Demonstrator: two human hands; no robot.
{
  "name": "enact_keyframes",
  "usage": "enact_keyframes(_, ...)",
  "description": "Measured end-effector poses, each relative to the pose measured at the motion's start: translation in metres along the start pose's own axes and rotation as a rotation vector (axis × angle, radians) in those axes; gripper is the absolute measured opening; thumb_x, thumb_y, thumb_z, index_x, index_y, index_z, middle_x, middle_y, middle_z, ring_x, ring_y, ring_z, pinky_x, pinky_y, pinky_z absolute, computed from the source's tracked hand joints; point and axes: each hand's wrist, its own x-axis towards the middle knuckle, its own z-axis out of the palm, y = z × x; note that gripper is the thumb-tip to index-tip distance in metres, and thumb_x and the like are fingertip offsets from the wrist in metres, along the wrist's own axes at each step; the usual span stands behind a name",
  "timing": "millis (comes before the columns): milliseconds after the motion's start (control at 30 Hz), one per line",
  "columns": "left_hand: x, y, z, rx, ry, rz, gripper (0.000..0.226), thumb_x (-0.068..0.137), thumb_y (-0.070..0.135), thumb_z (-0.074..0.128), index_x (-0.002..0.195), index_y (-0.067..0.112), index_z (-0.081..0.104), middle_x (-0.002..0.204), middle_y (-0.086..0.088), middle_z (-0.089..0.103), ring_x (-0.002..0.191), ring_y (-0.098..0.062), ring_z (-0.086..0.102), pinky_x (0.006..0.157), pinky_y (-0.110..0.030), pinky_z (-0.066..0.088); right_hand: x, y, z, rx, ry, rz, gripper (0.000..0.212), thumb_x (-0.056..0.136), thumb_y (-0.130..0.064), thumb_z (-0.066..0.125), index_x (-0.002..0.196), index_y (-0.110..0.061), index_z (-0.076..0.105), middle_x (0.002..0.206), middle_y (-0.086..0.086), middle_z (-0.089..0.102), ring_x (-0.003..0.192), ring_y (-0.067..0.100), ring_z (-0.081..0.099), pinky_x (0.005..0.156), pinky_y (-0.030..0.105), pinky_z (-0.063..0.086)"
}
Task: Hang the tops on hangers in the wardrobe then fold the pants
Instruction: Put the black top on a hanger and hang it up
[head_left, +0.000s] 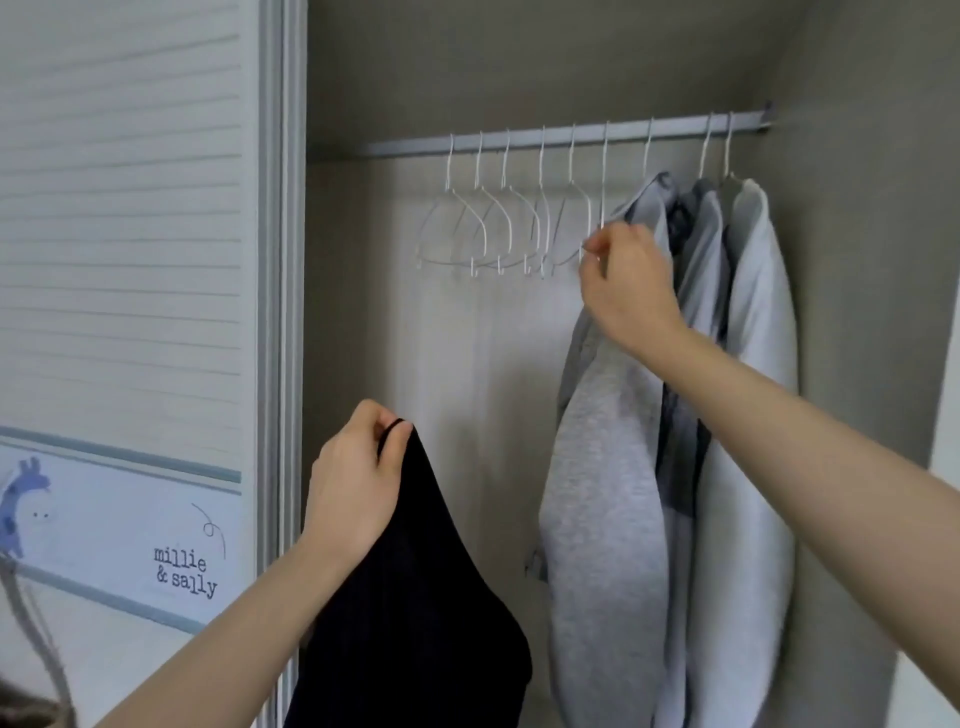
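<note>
The right hand is reaching up into the wardrobe, its thumb and fingertips pinching the thin wire of a white hanger that is hanging on the rail. That hanger is hanging with its neck upright, the last bare one before the hung clothes. The left hand is lower and nearer the camera, fingers curled and gripping the top edge of a black top, which is hanging straight down from the grip, its long axis vertical, widening toward the bottom edge of the view.

To the left of the pinched hanger, a row of empty white hangers is hanging from the same rail, close together and overlapping. Just right of the right hand, three garments are already hanging: a grey sweatshirt in front, a dark-and-light striped top behind it, and a pale grey top nearest the wardrobe's right wall.

The rail is running across the wardrobe, sloping slightly upward to the right in this view. The wardrobe's interior is a muted beige. At left, a white sliding door with horizontal slats is standing beside the opening, carrying a printed panel reading "millie & sally" with a blue cartoon animal.
</note>
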Motion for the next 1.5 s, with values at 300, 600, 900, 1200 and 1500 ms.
enact_keyframes(300, 0.089, -0.007, 0.026, -0.164, 0.036, -0.205, 0.021, 0.096, 0.031, 0.056, 0.080, 0.018, 0.057, 0.075, 0.003, 0.061, 0.073, -0.017, 0.058, 0.072, -0.037, 0.046, 0.163, 0.026, 0.030, -0.105, -0.059, 0.347, 0.043, 0.097, -0.020, 0.045, 0.130, 0.009, 0.044, 0.135, 0.024, 0.049, 0.122, 0.036, 0.050, 0.093, 0.034, 0.043)
enact_keyframes(600, 0.126, -0.015, 0.053, -0.278, 0.062, -0.188, 0.023, 0.095, 0.025, 0.060, 0.077, 0.012, 0.058, 0.068, 0.002, 0.057, 0.064, -0.012, 0.053, 0.067, -0.029, 0.043, 0.196, 0.055, 0.060, -0.310, -0.295, 0.306, 0.023, 0.094, -0.011, 0.044, 0.089, 0.005, 0.061, 0.098, 0.021, 0.065, 0.078, 0.031, 0.061, 0.069, 0.033, 0.044)
enact_keyframes(900, 0.123, -0.029, 0.056, -0.243, 0.022, -0.179, 0.024, 0.096, 0.024, 0.059, 0.079, 0.007, 0.057, 0.067, 0.002, 0.055, 0.060, -0.007, 0.048, 0.065, -0.026, 0.041, 0.197, 0.062, 0.077, 0.208, -0.006, 0.449, 0.027, 0.091, -0.002, 0.045, 0.112, 0.007, 0.059, 0.120, 0.025, 0.060, 0.105, 0.041, 0.062, 0.076, 0.043, 0.055)
enact_keyframes(1200, 0.098, -0.025, 0.031, -0.200, -0.064, -0.225, 0.028, 0.097, 0.029, 0.056, 0.084, 0.005, 0.059, 0.069, -0.003, 0.055, 0.063, -0.013, 0.051, 0.063, -0.027, 0.042, 0.131, 0.030, 0.052, 0.388, 0.040, 0.481, 0.038, 0.097, -0.012, 0.035, 0.127, 0.006, 0.049, 0.124, 0.021, 0.052, 0.114, 0.032, 0.052, 0.086, 0.033, 0.040)
enact_keyframes(1500, 0.039, -0.008, -0.002, -0.164, -0.156, -0.275, 0.029, 0.097, 0.030, 0.057, 0.079, 0.007, 0.062, 0.066, 0.001, 0.057, 0.060, -0.010, 0.052, 0.058, -0.022, 0.038, 0.007, -0.014, -0.012, 0.578, 0.101, 0.441, 0.029, 0.099, -0.013, 0.037, 0.073, -0.011, 0.050, 0.068, 0.005, 0.039, 0.055, 0.011, 0.029, 0.053, 0.028, 0.027)
